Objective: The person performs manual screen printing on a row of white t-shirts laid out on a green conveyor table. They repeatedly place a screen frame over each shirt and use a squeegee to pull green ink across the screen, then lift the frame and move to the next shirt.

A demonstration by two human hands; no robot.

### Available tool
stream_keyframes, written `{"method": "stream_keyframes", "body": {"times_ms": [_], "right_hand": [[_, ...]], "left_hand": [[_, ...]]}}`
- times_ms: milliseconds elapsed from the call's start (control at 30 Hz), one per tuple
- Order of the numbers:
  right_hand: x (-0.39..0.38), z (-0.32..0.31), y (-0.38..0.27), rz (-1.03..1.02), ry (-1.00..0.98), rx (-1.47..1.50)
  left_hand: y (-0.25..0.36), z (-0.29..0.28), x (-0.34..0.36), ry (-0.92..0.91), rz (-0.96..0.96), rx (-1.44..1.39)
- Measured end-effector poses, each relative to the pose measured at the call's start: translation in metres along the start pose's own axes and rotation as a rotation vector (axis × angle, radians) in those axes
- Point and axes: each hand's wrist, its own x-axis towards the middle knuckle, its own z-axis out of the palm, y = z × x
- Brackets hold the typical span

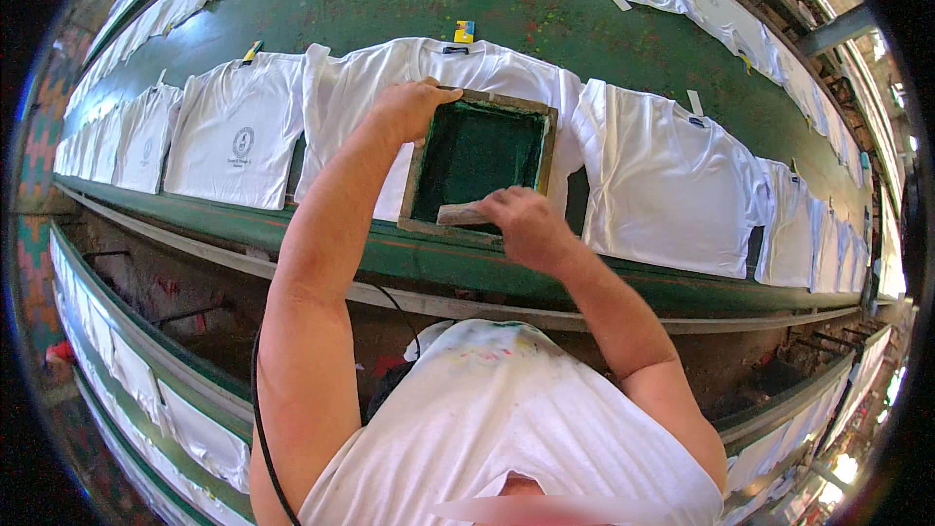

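A small wooden-rimmed screen printing frame [548, 146] with dark green mesh lies on a white T-shirt [343, 78] spread on the green table. Its far left corner is gripped by my left hand [411, 109], thumb along the top rim. My right hand [526, 224] is closed round a wooden squeegee [462, 214], which sits inside the near end of the frame. The blade's lower edge and the shirt's chest are hidden. To the left lies a T-shirt [234, 127] with a small dark round print; the T-shirt [672, 185] on the right shows no print.
More white shirts line both long sides of the green table [390, 5], some with yellow-and-blue tags [465, 31]. A rail [458, 308] runs along its near edge. Behind me stand other tables with shirts [185, 419]. A black cable [258, 399] hangs by my left arm.
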Motion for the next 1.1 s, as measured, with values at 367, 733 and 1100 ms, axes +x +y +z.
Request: {"method": "stream_keyframes", "body": {"times_ms": [367, 733, 1100], "right_hand": [[0.089, -0.027, 0.080, 0.206, 0.152, -0.046], [0.039, 0.000, 0.013, 0.147, 0.043, -0.197], [-0.011, 0.030, -0.044, 0.101, 0.102, -0.197]], "left_hand": [[-0.003, -0.004, 0.001, -0.001, 0.032, -0.058], [-0.013, 0.007, 0.007, 0.021, 0.057, -0.105], [-0.030, 0.035, -0.026, 0.135, -0.093, -0.473]]}}
